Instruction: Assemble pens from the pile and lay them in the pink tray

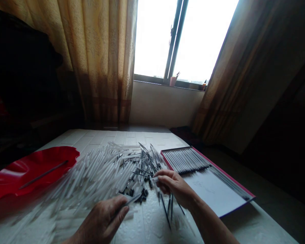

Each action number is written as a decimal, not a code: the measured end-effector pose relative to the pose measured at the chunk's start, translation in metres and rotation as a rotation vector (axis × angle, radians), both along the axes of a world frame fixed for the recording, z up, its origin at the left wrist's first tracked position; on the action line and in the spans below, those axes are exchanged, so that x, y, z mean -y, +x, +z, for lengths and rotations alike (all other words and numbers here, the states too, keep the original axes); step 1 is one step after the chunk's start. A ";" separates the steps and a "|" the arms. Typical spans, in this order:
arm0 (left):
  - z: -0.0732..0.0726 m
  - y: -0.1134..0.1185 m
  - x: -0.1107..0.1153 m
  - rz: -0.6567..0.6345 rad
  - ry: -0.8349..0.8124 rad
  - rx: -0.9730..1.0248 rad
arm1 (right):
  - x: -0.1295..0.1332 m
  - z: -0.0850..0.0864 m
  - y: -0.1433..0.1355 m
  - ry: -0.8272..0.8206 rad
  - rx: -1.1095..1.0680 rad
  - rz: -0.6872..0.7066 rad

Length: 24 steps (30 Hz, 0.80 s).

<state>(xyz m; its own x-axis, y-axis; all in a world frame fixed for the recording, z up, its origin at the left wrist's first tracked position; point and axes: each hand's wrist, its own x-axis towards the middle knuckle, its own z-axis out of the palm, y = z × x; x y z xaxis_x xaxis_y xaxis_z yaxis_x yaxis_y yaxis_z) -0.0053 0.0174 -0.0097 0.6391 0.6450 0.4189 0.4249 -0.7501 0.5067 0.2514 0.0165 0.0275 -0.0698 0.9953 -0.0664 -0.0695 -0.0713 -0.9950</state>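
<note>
Near the front of the table my left hand (108, 217) is closed, thumb and fingers pinching a slim translucent pen barrel (134, 199) that points up to the right. My right hand (171, 184) is closed too, its fingertips together at a dark refill pile (148, 162). A small whitish piece (154, 179) shows at those fingertips; its kind is unclear. Between the hands lies a cluster of small black caps (142, 195). Clear pen barrels (101, 169) spread in a wide heap beyond my left hand. Several dark refills (165, 210) lie below my right hand.
At right, a red-edged flat box (234, 183) holds a row of pens (185, 158) and a white sheet (210, 189). A red wavy-rimmed tray (51, 154) with one dark stick (43, 174) stands at left. The white table (132, 230) reaches towards a window.
</note>
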 end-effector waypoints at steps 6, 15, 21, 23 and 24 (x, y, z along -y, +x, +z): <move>-0.002 0.000 0.000 -0.003 -0.028 -0.001 | 0.003 0.003 -0.003 -0.014 0.050 0.068; 0.000 0.000 0.000 -0.021 -0.046 -0.052 | 0.007 0.004 -0.015 -0.014 0.053 0.158; 0.002 0.000 0.001 -0.024 -0.035 -0.073 | 0.010 0.006 -0.018 0.001 0.061 0.192; 0.003 0.000 0.002 -0.023 -0.027 -0.072 | 0.010 0.006 -0.019 0.013 0.058 0.200; 0.003 0.000 0.002 -0.021 -0.019 -0.071 | 0.010 0.005 -0.019 0.017 0.055 0.206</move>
